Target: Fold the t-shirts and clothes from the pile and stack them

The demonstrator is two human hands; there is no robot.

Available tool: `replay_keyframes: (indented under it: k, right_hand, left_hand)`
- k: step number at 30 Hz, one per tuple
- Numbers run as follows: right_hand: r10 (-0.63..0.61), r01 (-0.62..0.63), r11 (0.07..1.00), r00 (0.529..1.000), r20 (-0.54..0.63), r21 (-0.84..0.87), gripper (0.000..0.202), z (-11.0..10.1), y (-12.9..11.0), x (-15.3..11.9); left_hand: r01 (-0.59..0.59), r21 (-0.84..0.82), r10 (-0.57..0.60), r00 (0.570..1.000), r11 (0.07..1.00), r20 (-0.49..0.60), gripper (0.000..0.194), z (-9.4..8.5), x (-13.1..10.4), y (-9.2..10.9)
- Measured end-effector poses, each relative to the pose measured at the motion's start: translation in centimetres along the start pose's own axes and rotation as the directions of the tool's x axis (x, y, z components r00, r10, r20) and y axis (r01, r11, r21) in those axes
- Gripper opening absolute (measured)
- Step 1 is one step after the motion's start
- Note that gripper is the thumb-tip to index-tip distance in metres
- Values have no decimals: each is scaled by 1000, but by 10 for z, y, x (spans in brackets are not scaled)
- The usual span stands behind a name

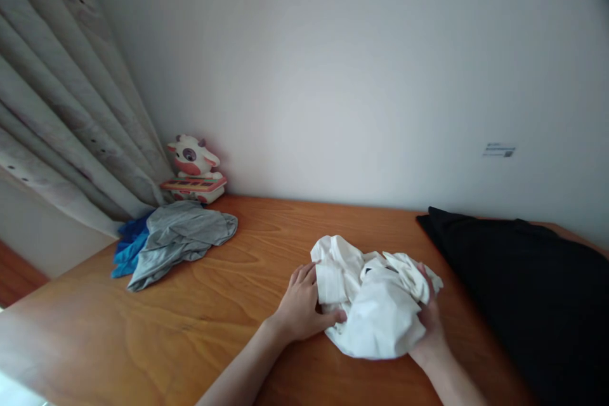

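A crumpled white garment (375, 311) lies bunched on the wooden table in front of me; its exact kind is hidden by the folds. My left hand (304, 304) grips its left side, fingers along the edge and thumb lying on the lower folds. On the opposite side, my right hand (431, 323) holds the bundle's right edge, with several fingers partly covered by cloth. A small dark spot shows among the folds near the top.
The wooden table (214, 311) meets a pale wall. Black cloth (533, 285) lies at the right. At the back left are a grey garment (183, 235), blue cloth (130, 250) and a cow-shaped toy keyboard (195, 171), beside a curtain (61, 101).
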State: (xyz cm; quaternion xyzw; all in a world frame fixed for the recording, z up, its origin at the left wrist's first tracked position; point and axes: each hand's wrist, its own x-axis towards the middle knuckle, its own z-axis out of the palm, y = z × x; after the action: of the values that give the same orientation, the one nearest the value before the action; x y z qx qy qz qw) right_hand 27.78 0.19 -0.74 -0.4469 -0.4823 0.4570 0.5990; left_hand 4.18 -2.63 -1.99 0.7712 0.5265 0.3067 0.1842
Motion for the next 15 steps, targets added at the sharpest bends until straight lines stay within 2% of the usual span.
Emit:
replay_keyframes:
  k: [3,4,6,9,10,12,15]
  right_hand:
    - [193,-191,965,981,3,181,73,8,2,-5]
    - [231,-229,952,973,16,205,67,9,4,-7]
    - [274,-272,941,961,19,201,54,7,8,-10]
    - [287,-266,945,954,-91,191,45,-2,14,-8]
    - [266,-236,951,954,-141,200,44,-6,16,-5]
    - [217,-169,962,950,-225,213,43,-13,18,0]
    - [161,-131,984,944,-287,122,47,-22,21,8]
  left_hand:
    - [-42,76,40,999,996,32,19,1,0,7]
    - [-36,56,34,999,998,38,15,0,0,7]
    - [13,-38,-13,1000,999,15,20,-3,1,4]
    - [81,-308,-136,977,948,-161,24,-6,5,-6]
    - [81,-413,-195,951,907,-240,27,-7,7,-9]
    - [47,-615,-333,871,787,-360,36,-12,12,-17]
    - [-88,-802,-500,741,590,-449,43,-25,19,-27]
